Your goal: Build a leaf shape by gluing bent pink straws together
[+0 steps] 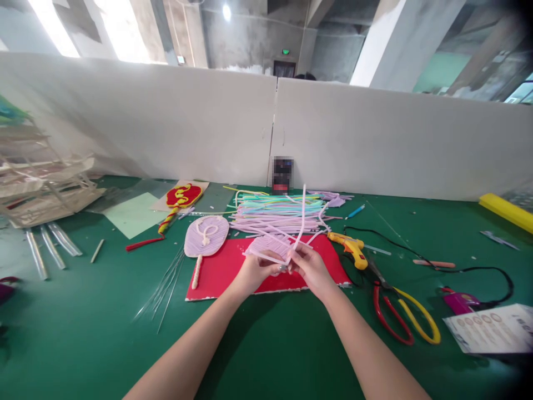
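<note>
Over a red board (227,280), my two hands work close together on one pale pink pipe cleaner (303,214). It is bent at my fingertips, with one long end standing up and another running to the left. My left hand (260,270) pinches it near the bend, and my right hand (310,265) grips it just to the right. Right behind my fingers lies a flat lilac panel of pipe cleaners (268,244), partly hidden. On the board's left rests a lilac fan shape (212,236) with a cream twisted handle.
Behind the board is a pile of pastel pipe cleaners (270,214). A yellow glue gun (352,250) and large scissors (391,303) lie at right. Thin wires (166,289) and a red-and-yellow fan (183,195) are at left. A white partition (145,122) stands behind.
</note>
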{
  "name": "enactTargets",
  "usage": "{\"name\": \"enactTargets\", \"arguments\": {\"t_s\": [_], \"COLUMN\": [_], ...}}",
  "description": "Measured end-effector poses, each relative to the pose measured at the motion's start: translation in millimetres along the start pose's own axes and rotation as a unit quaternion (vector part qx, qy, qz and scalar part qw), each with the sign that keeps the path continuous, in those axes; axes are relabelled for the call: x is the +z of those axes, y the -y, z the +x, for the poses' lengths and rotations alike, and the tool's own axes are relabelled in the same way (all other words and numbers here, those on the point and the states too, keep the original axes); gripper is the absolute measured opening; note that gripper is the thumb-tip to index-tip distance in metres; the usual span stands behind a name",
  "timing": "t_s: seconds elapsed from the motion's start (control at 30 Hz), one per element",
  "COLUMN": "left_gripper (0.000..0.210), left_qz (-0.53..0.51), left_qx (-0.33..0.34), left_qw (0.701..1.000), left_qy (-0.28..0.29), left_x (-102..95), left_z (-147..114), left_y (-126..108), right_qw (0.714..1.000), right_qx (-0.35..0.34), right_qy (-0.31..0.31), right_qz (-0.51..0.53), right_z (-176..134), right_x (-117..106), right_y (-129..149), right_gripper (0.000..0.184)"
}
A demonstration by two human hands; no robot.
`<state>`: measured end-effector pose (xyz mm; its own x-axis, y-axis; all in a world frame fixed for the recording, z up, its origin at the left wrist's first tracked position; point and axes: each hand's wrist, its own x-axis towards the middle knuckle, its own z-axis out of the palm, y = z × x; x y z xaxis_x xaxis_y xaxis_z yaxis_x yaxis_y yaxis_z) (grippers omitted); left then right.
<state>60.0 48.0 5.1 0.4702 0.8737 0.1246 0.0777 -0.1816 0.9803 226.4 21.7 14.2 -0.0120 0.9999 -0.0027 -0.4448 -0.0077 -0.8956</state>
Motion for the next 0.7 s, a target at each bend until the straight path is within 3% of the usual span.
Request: {"name": "enactTargets", "arguments": {"t_s": [0.17, 0.3, 0.5, 0.7], "left_gripper": [0.015, 0.009, 0.019, 0.029], "left_qz": [0.212, 0.333, 0.428, 0.472], "left_qx": [0.033, 0.052, 0.085, 0.09], "left_qw": [0.976, 0.942, 0.899, 0.877], "left_qy": [-0.033, 0.008, 0.034, 0.012], "left_x": [-15.3, -19.8, -11.4, -2.1], "left_z": [26.9, 62.4, 82.8, 86.6], "left_y": [-11.4, -13.9, -0.8, 12.9], "right_qw": [0.994, 0.988, 0.986, 0.985], "right_qx": [-0.045, -0.06, -0.063, -0.062], "right_qy": [-0.063, -0.083, -0.085, -0.078], "right_qz": [0.075, 0.116, 0.132, 0.137], "right_z": [8.3, 12.6, 13.5, 14.4], "right_x": [-13.9, -23.8, -26.9, -24.8], "right_y": [11.8, 17.9, 18.9, 19.8], "right_gripper": [0.027, 0.029, 0.027, 0.028]}}
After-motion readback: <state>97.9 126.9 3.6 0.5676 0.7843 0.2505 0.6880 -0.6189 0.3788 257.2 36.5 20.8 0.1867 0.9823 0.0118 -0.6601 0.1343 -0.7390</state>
